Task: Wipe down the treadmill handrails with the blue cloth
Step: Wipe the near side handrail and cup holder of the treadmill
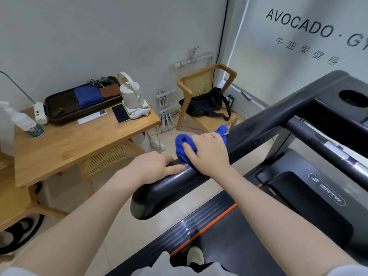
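Observation:
The treadmill's black left handrail (171, 188) runs from the lower middle up to the right toward the console. My right hand (209, 152) presses the bunched blue cloth (182, 144) onto the top of that rail, its fingers wrapped over the cloth. Just behind it, nearer the rail's rounded end, my left hand (153, 166) rests flat on the rail with fingers stretched out, holding nothing. Part of the cloth sticks out beyond my right hand toward the console.
A wooden table (79, 142) stands left of the rail with a tray, kettle, phone, remote and spray bottle. A wooden chair (201, 84) with a black bag sits by the wall. The treadmill belt (249, 236) and console (338, 100) fill the right.

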A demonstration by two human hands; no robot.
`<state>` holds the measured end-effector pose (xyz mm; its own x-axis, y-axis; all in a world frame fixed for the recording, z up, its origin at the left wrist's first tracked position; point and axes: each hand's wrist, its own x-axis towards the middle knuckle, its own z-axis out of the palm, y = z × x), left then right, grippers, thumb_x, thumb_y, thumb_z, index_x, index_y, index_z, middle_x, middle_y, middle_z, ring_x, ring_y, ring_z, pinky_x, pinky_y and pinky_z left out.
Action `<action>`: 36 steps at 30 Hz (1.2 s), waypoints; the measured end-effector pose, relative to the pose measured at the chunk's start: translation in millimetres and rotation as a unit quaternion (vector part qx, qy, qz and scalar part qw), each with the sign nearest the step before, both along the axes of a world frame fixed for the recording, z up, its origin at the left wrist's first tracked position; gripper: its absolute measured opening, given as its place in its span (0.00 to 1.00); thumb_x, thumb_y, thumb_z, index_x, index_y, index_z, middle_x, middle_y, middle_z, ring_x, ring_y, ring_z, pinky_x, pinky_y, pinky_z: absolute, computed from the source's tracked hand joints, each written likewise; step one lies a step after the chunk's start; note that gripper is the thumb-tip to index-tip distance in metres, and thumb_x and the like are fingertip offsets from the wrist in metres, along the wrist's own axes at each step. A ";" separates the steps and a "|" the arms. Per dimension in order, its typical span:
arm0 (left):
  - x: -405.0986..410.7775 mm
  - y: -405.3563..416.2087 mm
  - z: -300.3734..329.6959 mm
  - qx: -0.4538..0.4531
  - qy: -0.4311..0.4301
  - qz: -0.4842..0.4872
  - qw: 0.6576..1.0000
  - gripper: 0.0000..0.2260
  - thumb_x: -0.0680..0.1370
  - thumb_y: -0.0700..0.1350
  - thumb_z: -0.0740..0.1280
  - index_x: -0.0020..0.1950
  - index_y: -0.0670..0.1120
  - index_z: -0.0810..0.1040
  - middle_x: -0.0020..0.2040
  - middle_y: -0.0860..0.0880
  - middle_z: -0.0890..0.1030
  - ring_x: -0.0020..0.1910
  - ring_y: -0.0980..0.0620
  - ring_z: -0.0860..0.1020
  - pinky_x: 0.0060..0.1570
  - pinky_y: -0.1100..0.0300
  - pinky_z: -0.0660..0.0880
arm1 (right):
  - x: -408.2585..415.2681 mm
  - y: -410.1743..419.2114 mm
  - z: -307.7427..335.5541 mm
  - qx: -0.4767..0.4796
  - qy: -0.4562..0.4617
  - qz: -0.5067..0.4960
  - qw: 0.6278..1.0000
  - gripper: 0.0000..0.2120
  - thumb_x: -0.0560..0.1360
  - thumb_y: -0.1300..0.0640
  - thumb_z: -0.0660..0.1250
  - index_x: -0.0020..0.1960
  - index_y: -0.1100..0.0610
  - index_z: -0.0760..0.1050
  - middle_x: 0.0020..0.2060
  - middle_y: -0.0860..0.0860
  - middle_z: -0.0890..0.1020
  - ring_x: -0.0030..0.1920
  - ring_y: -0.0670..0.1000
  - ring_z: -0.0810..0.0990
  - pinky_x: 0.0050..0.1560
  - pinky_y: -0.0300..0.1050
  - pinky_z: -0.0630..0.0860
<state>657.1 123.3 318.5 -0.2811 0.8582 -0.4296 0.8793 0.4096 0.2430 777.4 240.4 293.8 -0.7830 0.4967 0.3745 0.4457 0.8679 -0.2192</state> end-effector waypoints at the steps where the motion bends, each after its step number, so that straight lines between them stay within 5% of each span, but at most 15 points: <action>1: 1.0 -0.9 1.9 0.003 -0.003 -0.004 1.000 0.27 0.75 0.67 0.51 0.60 0.50 0.75 0.50 0.46 0.81 0.46 0.49 0.77 0.50 0.52 0.75 | 3.4 9.3 0.2 -0.007 0.010 -0.016 1.000 0.17 0.75 0.45 0.48 0.34 0.53 0.63 0.28 0.46 0.69 0.32 0.50 0.69 0.56 0.51 0.68; 3: 4.4 -2.7 5.3 0.010 -0.013 -0.009 1.000 0.26 0.76 0.65 0.51 0.66 0.50 0.70 0.56 0.46 0.80 0.51 0.48 0.77 0.51 0.55 0.73 | 11.5 31.4 2.0 -0.013 0.044 -0.111 0.993 0.16 0.76 0.47 0.48 0.37 0.55 0.65 0.31 0.49 0.72 0.37 0.51 0.71 0.69 0.53 0.58; 8: 5.2 -7.9 1.6 0.034 -0.054 0.009 0.998 0.26 0.77 0.64 0.50 0.70 0.53 0.66 0.62 0.46 0.77 0.55 0.48 0.76 0.51 0.57 0.70 | 21.9 43.2 -4.2 -0.110 0.153 -0.358 0.914 0.13 0.78 0.55 0.58 0.53 0.65 0.72 0.53 0.59 0.77 0.59 0.59 0.72 0.71 0.54 0.56; 12: 2.8 -5.8 -1.4 0.038 -0.069 -0.026 0.997 0.22 0.78 0.62 0.51 0.67 0.53 0.69 0.58 0.47 0.78 0.52 0.49 0.76 0.48 0.57 0.69 | 8.7 -26.7 -13.4 -0.285 0.357 -0.392 0.799 0.17 0.80 0.57 0.56 0.64 0.67 0.66 0.68 0.58 0.67 0.69 0.57 0.63 0.68 0.43 0.57; 14: -1.4 -3.6 -6.5 0.056 -0.106 -0.037 0.992 0.21 0.78 0.61 0.53 0.64 0.52 0.71 0.58 0.47 0.78 0.53 0.48 0.76 0.49 0.56 0.69 | -1.4 -66.9 -18.4 -0.390 0.431 -0.383 0.718 0.20 0.80 0.54 0.54 0.67 0.65 0.63 0.68 0.57 0.65 0.68 0.55 0.64 0.67 0.44 0.61; 16: -2.8 -3.2 -8.5 0.085 -0.144 -0.052 0.985 0.20 0.78 0.59 0.54 0.66 0.52 0.70 0.61 0.49 0.76 0.56 0.49 0.74 0.51 0.56 0.68 | -6.0 -95.7 -25.1 -0.447 0.461 -0.364 0.675 0.19 0.80 0.53 0.54 0.67 0.63 0.62 0.67 0.55 0.64 0.65 0.52 0.67 0.65 0.42 0.65; 18: -1.7 -4.7 -5.9 0.104 -0.177 -0.054 0.977 0.19 0.79 0.57 0.55 0.68 0.54 0.66 0.61 0.54 0.74 0.58 0.53 0.73 0.52 0.59 0.65 | -4.1 -110.0 -29.7 -0.446 0.466 -0.327 0.691 0.16 0.80 0.56 0.55 0.64 0.62 0.64 0.65 0.53 0.65 0.62 0.49 0.68 0.60 0.34 0.65; 21: 0.7 -8.0 -3.2 0.102 -0.193 -0.033 0.975 0.20 0.80 0.56 0.56 0.71 0.54 0.64 0.63 0.54 0.74 0.58 0.54 0.73 0.52 0.62 0.63 | 2.4 -99.7 -30.1 -0.428 0.467 -0.288 0.718 0.08 0.78 0.57 0.57 0.55 0.58 0.66 0.59 0.53 0.68 0.58 0.50 0.70 0.58 0.41 0.68; 24: 0.9 -8.1 -7.3 0.109 -0.198 -0.038 0.973 0.20 0.80 0.56 0.55 0.71 0.53 0.64 0.65 0.51 0.75 0.60 0.50 0.74 0.52 0.61 0.64 | 5.7 -60.4 -24.7 -0.458 0.457 -0.345 0.680 0.11 0.77 0.56 0.58 0.54 0.45 0.59 0.56 0.52 0.71 0.53 0.52 0.73 0.54 0.48 0.71; 28: -0.4 -4.9 -8.4 0.116 -0.215 -0.044 0.969 0.18 0.80 0.56 0.55 0.68 0.54 0.67 0.62 0.53 0.76 0.57 0.52 0.75 0.51 0.61 0.65 | 10.2 -17.7 -13.0 -0.490 0.436 -0.401 0.639 0.18 0.77 0.50 0.56 0.65 0.44 0.56 0.55 0.52 0.73 0.49 0.52 0.74 0.51 0.51 0.73; 31: -1.6 -5.0 -7.3 0.126 -0.235 -0.022 0.964 0.17 0.79 0.55 0.58 0.68 0.60 0.67 0.58 0.59 0.77 0.52 0.58 0.75 0.49 0.63 0.67 | 1.7 -36.4 -15.9 -0.413 0.379 -0.383 0.734 0.26 0.77 0.51 0.55 0.74 0.53 0.53 0.70 0.53 0.63 0.64 0.51 0.66 0.69 0.53 0.63; 33: -3.4 -4.7 -3.8 0.127 -0.243 -0.010 0.962 0.16 0.78 0.55 0.61 0.66 0.64 0.68 0.51 0.63 0.77 0.46 0.66 0.75 0.44 0.68 0.69 | -3.2 -66.1 -24.1 -0.395 0.327 -0.339 0.789 0.30 0.80 0.51 0.54 0.76 0.53 0.44 0.77 0.53 0.45 0.75 0.50 0.47 0.72 0.46 0.47; 36: -6.4 4.9 4.5 0.092 -0.197 -0.040 0.975 0.18 0.77 0.56 0.62 0.67 0.60 0.69 0.54 0.59 0.76 0.49 0.61 0.76 0.47 0.66 0.71 | 0.0 -64.9 -31.0 -0.394 0.323 -0.311 0.803 0.30 0.80 0.53 0.53 0.76 0.52 0.41 0.76 0.52 0.38 0.76 0.50 0.39 0.72 0.47 0.44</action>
<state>650.7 128.2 323.0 -0.0548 0.9432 -0.3278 0.7306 0.2617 0.6307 777.4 175.5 262.8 -0.0606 0.9980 -0.0197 0.3125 0.0002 -0.9499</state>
